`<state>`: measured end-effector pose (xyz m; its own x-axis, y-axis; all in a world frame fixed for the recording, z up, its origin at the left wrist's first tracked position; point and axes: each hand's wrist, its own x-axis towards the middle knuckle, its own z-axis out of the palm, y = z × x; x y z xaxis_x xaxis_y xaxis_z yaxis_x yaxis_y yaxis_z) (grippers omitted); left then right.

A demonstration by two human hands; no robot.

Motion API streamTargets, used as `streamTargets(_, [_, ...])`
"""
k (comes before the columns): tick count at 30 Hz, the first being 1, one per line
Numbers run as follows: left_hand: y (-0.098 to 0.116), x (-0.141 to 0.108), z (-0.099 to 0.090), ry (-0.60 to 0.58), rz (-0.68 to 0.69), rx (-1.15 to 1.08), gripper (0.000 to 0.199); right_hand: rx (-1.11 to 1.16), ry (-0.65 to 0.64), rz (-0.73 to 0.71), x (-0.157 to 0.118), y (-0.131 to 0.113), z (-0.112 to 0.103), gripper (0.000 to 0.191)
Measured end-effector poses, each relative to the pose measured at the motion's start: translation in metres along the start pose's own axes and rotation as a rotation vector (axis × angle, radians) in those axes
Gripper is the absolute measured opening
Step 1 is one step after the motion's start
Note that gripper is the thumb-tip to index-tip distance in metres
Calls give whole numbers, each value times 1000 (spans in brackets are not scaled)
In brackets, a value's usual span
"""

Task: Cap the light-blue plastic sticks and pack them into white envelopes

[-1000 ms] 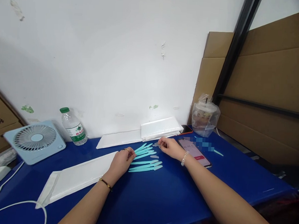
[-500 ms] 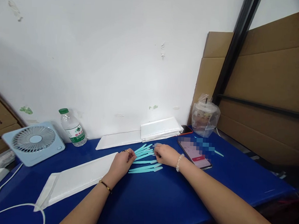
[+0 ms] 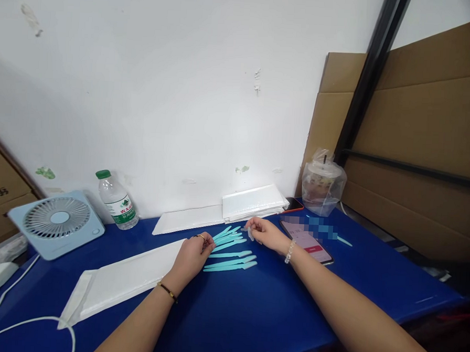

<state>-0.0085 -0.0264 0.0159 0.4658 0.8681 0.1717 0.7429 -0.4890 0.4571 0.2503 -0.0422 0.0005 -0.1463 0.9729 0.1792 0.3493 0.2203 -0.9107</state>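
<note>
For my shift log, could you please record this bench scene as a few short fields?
left hand: rests on the handle ends of the teal sticks
right hand: pinches a small clear cap above the sticks
surface: blue table
beside left hand: white bag
beside right hand: phone
far left: fan, water bottle

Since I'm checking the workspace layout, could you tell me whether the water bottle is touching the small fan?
Apart. The head view shows a strip of white wall and blue table between the water bottle and the fan.
</note>
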Motion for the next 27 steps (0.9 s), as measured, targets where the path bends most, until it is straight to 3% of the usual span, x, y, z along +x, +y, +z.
streamTargets(2, [-1,0,0,2,-1,-4,19,130,0,35,0,-2,1,12])
streamTargets(7, [-2,0,0,16,6,-21,20,376,-36,95,-1,-5,-1,28])
streamTargets(13, [-2,0,-1,9,-20,-59,22,465,28,127,1,-2,-2,34])
streamTargets(19, [-1,1,1,-7,-31,-90,22,483,5,130,0,-2,5,36])
streamTargets(23, [0,-1,2,-27,-9,-135,21,457,-81,141,-1,-5,14,38])
streamTargets(27, [4,-2,1,-70,15,-75,21,225,-100,116,-1,-6,7,33])
